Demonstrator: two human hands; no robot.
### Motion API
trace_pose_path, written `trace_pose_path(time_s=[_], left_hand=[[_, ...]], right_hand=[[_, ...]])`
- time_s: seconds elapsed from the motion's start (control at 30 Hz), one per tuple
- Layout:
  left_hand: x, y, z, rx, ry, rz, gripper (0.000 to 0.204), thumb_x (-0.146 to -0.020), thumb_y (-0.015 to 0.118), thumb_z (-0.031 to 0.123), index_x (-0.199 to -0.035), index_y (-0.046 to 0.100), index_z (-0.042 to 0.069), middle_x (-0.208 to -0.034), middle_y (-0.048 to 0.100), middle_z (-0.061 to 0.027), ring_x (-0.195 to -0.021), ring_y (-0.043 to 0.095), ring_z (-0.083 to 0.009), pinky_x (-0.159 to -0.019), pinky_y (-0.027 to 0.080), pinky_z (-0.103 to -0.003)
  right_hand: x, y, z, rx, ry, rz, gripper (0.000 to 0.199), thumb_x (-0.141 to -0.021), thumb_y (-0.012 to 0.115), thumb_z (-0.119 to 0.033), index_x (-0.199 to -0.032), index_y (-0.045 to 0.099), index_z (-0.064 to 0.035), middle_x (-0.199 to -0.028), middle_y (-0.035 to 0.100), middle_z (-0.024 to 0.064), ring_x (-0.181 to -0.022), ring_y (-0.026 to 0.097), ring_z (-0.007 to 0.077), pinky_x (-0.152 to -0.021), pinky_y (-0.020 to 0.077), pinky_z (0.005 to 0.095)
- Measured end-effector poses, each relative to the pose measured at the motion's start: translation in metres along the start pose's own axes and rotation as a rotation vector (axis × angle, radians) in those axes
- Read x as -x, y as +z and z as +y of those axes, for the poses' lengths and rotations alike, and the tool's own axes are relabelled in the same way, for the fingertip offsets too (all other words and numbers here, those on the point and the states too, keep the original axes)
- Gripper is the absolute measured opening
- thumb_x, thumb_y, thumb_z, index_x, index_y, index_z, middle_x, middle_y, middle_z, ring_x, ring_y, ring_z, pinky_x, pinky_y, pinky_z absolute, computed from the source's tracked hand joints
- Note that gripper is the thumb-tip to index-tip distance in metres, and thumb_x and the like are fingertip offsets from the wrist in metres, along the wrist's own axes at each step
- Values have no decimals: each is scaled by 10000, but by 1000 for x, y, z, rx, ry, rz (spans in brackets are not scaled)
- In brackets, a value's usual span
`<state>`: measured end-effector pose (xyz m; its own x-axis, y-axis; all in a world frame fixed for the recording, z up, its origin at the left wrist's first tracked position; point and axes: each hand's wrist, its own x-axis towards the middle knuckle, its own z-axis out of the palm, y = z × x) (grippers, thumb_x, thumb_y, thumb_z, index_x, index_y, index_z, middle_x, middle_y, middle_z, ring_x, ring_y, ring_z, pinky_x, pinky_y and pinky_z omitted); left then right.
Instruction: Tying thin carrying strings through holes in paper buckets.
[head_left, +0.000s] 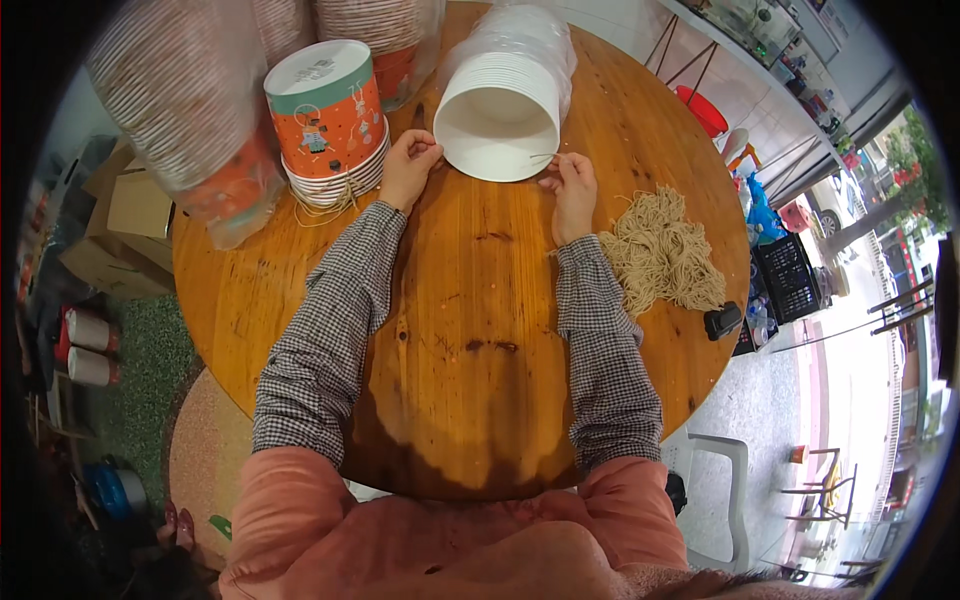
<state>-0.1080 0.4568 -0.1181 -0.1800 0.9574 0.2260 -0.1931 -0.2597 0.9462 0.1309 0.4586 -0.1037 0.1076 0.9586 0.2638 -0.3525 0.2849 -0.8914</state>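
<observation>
A nested stack of white paper buckets (497, 135) lies on its side, its open mouth facing me. My left hand (408, 172) is closed in a pinch at the left edge of the rim; what its fingertips hold, if anything, is too small to make out. At the right edge, my right hand (572, 195) pinches a thin strand of twine, whose short end shows against the bucket's white inside. A loose heap of tan twine (663, 250) lies just right of my right wrist. Clear plastic wrap (562, 50) covers the far part of the stack.
Left of my left hand stands an upside-down stack of orange and green printed paper buckets (325, 115), with twine around its base. Plastic-wrapped bucket stacks (175, 95) stand farther left. A small black object (722, 320) sits at the right edge of the round wooden table (470, 400).
</observation>
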Motion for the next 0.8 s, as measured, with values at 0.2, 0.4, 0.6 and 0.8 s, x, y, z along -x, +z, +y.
trace_pose_path(time_s=[0.2, 0.4, 0.6, 0.8], left_hand=[[14, 0, 5, 118, -69, -69, 180, -868, 618, 19, -1014, 513, 23, -860, 592, -30, -750, 567, -96, -680, 496, -223], [34, -1, 9, 174, -95, -96, 229, -851, 658, 56, -1008, 491, 61, -804, 588, -3, -696, 523, -64, -604, 416, -194], [66, -8, 10, -15, -79, -56, 223, -856, 682, 156, -970, 518, 56, -823, 591, -7, -727, 533, -80, -656, 444, -211], [128, 3, 35, -198, -91, -60, 357, -870, 657, 189, -1143, 601, -34, -1040, 661, -109, -935, 607, -147, -833, 480, -271]], right_hand=[[11, -5, -11, -34, 73, -68, 131, -980, 439, -173, -993, 489, -53, -1034, 577, 73, -936, 551, 163, -712, 500, 314], [33, -6, -29, -190, 108, -168, 146, -979, 443, -206, -1003, 480, -67, -1119, 566, 117, -1047, 548, 222, -770, 521, 370], [53, -9, -42, -182, 161, -189, 149, -988, 439, -222, -996, 470, -77, -995, 597, 88, -807, 591, 157, -543, 522, 283], [90, -19, -48, -165, 192, -129, 141, -1000, 427, -214, -985, 466, -80, -910, 614, 70, -574, 553, 121, -475, 485, 259]])
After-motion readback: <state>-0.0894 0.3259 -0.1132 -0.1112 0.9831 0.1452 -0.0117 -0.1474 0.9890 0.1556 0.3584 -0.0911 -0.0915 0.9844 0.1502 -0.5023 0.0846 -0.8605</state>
